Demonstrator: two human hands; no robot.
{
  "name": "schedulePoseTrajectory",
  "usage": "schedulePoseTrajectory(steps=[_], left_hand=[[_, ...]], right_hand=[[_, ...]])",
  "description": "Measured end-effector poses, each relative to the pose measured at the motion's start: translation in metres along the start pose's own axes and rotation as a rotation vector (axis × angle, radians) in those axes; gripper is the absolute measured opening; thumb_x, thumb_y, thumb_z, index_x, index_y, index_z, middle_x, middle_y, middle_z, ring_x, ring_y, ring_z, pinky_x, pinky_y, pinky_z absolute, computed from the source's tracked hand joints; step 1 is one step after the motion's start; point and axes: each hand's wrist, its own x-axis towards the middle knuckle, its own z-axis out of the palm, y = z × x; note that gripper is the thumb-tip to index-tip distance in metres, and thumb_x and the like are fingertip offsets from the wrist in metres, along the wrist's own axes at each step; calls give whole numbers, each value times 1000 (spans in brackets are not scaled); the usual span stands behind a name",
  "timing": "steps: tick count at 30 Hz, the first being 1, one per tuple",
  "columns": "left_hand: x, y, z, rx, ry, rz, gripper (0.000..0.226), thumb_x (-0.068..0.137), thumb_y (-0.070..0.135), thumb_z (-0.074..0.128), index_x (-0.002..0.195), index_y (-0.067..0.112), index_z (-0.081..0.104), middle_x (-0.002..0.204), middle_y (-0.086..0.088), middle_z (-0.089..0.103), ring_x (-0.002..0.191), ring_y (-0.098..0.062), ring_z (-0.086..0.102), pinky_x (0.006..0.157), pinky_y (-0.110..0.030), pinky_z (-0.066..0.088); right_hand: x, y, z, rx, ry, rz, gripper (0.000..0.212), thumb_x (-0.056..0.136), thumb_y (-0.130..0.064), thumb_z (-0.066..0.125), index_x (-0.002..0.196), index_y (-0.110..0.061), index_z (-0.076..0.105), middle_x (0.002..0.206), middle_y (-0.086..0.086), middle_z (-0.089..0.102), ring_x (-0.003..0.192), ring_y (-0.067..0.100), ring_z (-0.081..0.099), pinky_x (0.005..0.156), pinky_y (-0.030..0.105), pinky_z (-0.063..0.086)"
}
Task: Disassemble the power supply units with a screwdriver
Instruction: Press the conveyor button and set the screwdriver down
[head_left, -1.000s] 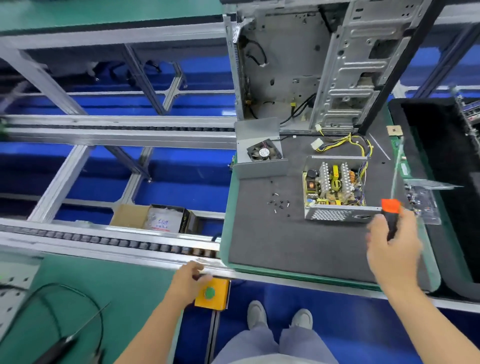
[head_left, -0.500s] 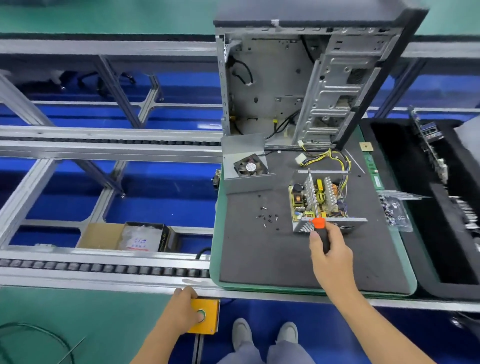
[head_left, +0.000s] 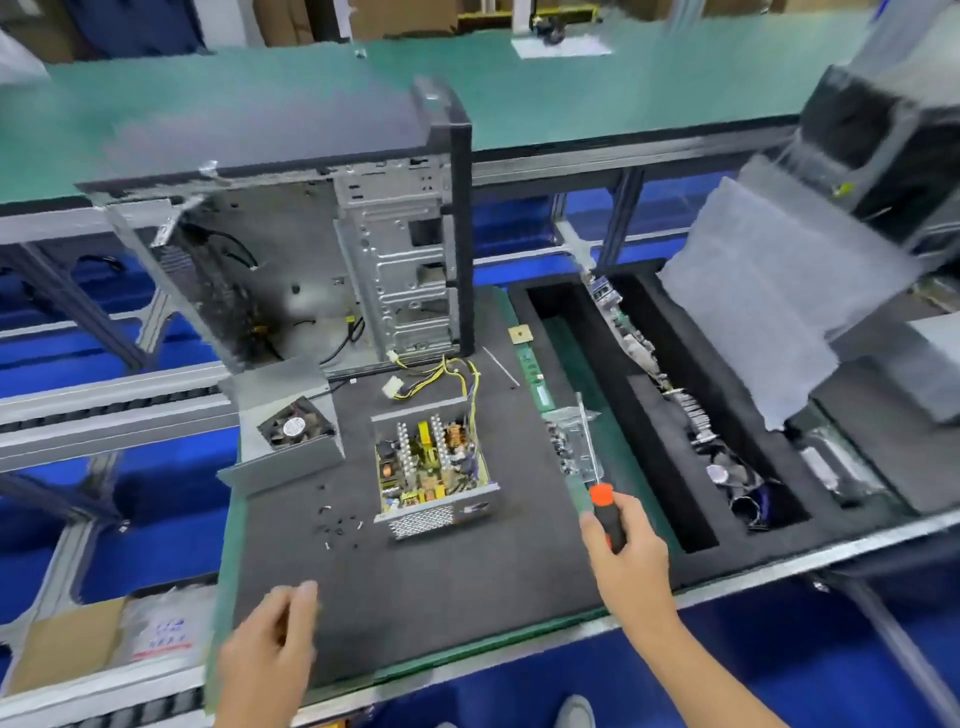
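An opened power supply unit (head_left: 434, 470) sits on the dark foam mat (head_left: 415, 587), its circuit board and yellow wires exposed. Its removed metal cover with a fan (head_left: 288, 434) lies to the left. Several small black screws (head_left: 335, 522) are scattered between them. My right hand (head_left: 626, 564) grips a screwdriver (head_left: 605, 512) with a black handle and orange cap, to the right of the unit. My left hand (head_left: 272, 657) hovers over the mat's near left corner, fingers loosely bent, holding nothing.
An empty computer case (head_left: 332, 260) stands upright behind the mat. A circuit card with a metal bracket (head_left: 574, 441) lies at the mat's right edge. A black foam tray (head_left: 670, 415) with boards and parts stands to the right. A cardboard box (head_left: 67, 644) sits low left.
My left hand left the yellow button box and rose over the mat's corner. My right hand with the screwdriver moved right, away from the unit. The view swung left and up.
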Motion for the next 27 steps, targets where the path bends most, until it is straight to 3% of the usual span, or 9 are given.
schedulePoseTrajectory(steps=[2,4,8,11,15,20,25,27], left_hand=[[-6,31,35,-134,-119,92,32,95,54,58,78,27,65,60,-1,62,43,-14,52,48,-27,44],[-14,61,70,-206,-298,136,25,94,45,54,83,26,66,65,-8,62,47,-14,53,49,-22,43],[-20,98,136,-289,-511,-5,25,100,35,53,84,22,68,70,-5,66,53,-18,60,49,-24,44],[-16,103,170,-410,-485,-225,26,104,19,50,92,2,65,73,-13,64,51,-21,57,46,-25,37],[-9,98,185,-435,-431,-368,26,104,21,52,96,1,67,73,-11,68,52,-21,58,45,-24,39],[4,90,185,-406,-382,-412,20,102,19,57,95,3,67,74,-9,67,51,-18,56,43,-23,37],[11,86,184,-372,-355,-375,19,100,18,59,95,2,69,59,-3,58,45,-15,46,44,-23,30],[13,85,185,-373,-353,-356,21,100,20,59,92,3,69,57,-3,55,43,-14,44,41,-21,29]], right_hand=[[4,3,-10,12,-40,-2,12,94,-29,62,93,-38,56,57,2,49,51,18,49,51,33,44],[8,7,-19,35,-73,18,12,95,-28,61,90,-37,55,61,10,53,50,24,55,50,34,48],[21,17,-29,122,-99,185,14,96,-28,60,89,-17,55,68,16,52,50,21,53,48,32,46],[28,24,-35,219,-136,285,18,96,-24,60,93,-8,53,65,10,50,51,20,44,48,30,41],[35,31,-48,272,-154,328,16,96,-23,60,95,-8,56,67,8,47,52,18,43,45,26,38],[44,38,-59,232,-226,309,19,96,-33,60,96,-14,59,62,6,52,49,18,47,48,29,40],[48,36,-66,246,-358,211,15,93,-48,58,85,-35,65,60,7,52,47,21,42,46,29,38],[49,36,-67,224,-395,158,17,93,-48,56,86,-35,64,61,6,54,47,21,43,47,30,39]])
